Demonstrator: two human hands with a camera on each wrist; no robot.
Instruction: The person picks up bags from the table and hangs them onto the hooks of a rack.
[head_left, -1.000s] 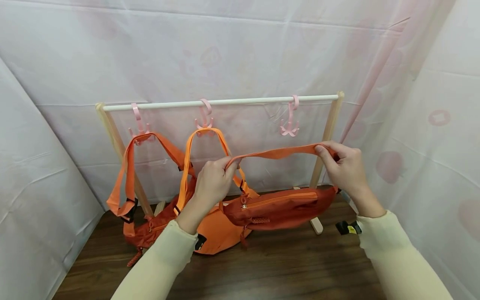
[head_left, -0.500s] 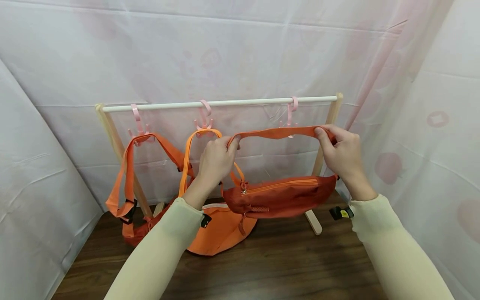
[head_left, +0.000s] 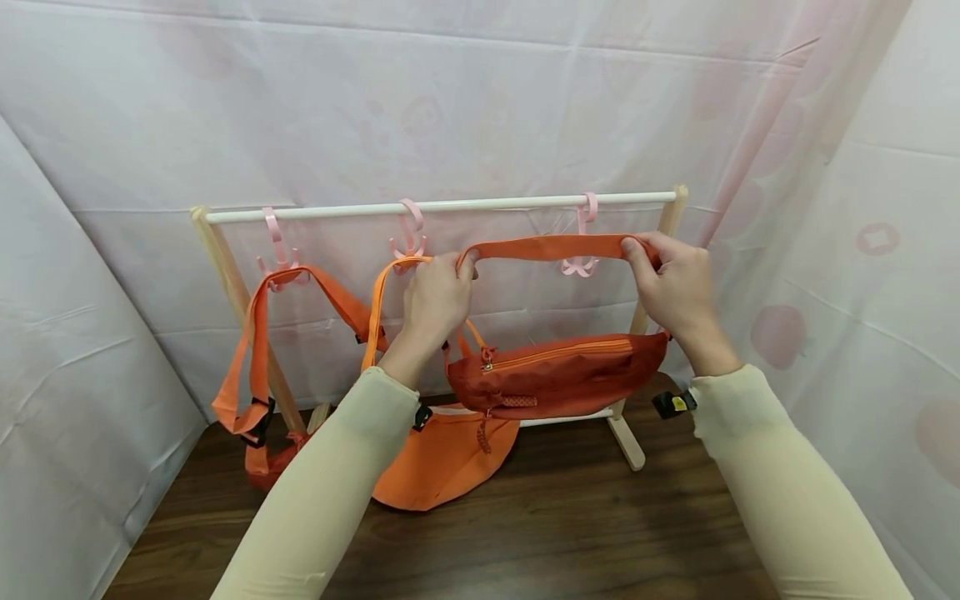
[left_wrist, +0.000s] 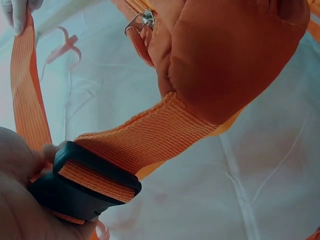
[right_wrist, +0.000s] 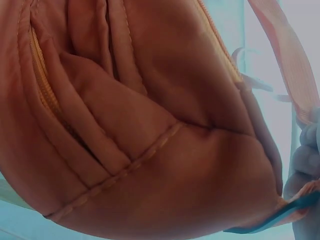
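Observation:
My left hand (head_left: 437, 293) and right hand (head_left: 675, 282) each grip the orange strap (head_left: 551, 247) of a rust-red waist bag (head_left: 558, 379). The strap is stretched between them, with the bag hanging below, above the table. Behind the strap, a pink hook (head_left: 579, 267) hangs from the rack's white rail. A black buckle (left_wrist: 87, 182) lies against the left palm in the left wrist view. Zips and seams of the bag (right_wrist: 165, 165) fill most of the right wrist view; the right-hand fingers (right_wrist: 306, 155) show at its edge.
A white rail (head_left: 487, 204) on wooden posts runs across the back. A second rust-red bag's strap (head_left: 258, 358) hangs on the left pink hook (head_left: 276, 237). A bright orange bag (head_left: 442, 467) hangs from the middle hook (head_left: 408, 237). Below is a dark wooden table (head_left: 570, 525).
Both hands have risen with the waist bag, bringing its strap up in front of the right pink hook. The other two bags still hang from their hooks.

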